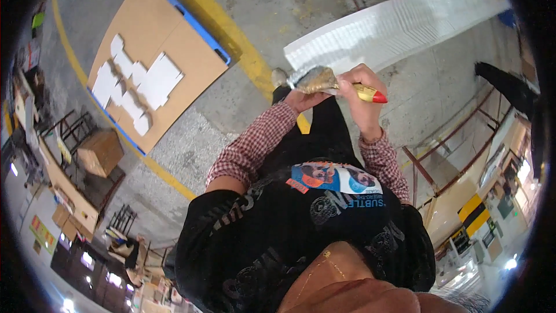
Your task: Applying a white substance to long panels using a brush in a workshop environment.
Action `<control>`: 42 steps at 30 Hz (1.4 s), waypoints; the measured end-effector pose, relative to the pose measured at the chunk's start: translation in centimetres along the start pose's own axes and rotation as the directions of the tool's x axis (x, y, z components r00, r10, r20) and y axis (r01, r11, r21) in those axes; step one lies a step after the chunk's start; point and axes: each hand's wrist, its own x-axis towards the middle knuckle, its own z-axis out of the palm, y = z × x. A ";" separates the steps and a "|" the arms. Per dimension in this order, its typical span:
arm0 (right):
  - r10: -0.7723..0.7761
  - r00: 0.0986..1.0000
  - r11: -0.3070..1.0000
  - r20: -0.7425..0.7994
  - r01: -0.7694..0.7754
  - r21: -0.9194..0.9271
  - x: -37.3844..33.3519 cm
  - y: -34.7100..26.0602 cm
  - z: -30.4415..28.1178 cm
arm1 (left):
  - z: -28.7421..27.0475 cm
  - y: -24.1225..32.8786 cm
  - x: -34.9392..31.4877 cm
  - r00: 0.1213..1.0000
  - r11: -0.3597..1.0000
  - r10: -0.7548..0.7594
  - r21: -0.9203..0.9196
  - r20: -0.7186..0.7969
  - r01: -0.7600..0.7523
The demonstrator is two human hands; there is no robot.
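Observation:
In front of me a paintbrush [315, 80] is held nearly level, its broad bristles pointing left, looking wet and grey-brown. My right hand [360, 93] is closed round its yellow handle, and the red tip sticks out to the right. My left hand [305, 101] is closed against the underside of the brush near the bristles. The brush hides most of the left fingers. A long white sheet or panel [370, 35] with a rippled sheen lies just beyond both hands.
To the left, a brown cardboard sheet [174, 20] on a blue-edged base carries white flat cut-out pieces [159, 81]. Yellow lines [255, 64] cross the concrete floor. A cardboard box [100, 152] stands far left, and a rusty metal frame [457, 133] stands on the right.

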 end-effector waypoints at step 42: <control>-0.227 0.937 0.973 -0.267 0.204 -0.111 7.6 10.1 -6.6 | 0.9 1.0 -1.3 0.958 0.968 0.218 -0.086 -0.185 -0.237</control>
